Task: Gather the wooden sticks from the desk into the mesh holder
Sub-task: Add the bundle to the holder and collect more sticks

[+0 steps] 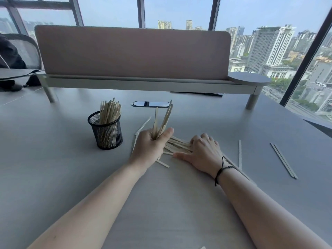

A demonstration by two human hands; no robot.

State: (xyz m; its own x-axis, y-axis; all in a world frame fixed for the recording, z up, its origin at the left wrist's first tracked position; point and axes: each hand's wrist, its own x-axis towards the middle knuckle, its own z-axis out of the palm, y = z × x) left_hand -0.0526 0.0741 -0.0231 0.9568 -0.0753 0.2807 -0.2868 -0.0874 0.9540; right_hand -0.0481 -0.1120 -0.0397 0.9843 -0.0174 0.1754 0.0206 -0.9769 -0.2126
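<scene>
A black mesh holder stands on the grey desk, left of centre, with several wooden sticks upright in it. My left hand is just right of the holder, shut on a bunch of wooden sticks that point upward. My right hand lies palm down on a loose pile of sticks on the desk, fingers spread over them. A single stick and a pair of sticks lie further right. Other sticks lie behind my left hand.
A pink divider screen on a raised shelf runs across the back of the desk. An oval cable opening sits behind the sticks. A black pen lies under the shelf. A dark bag is at far left.
</scene>
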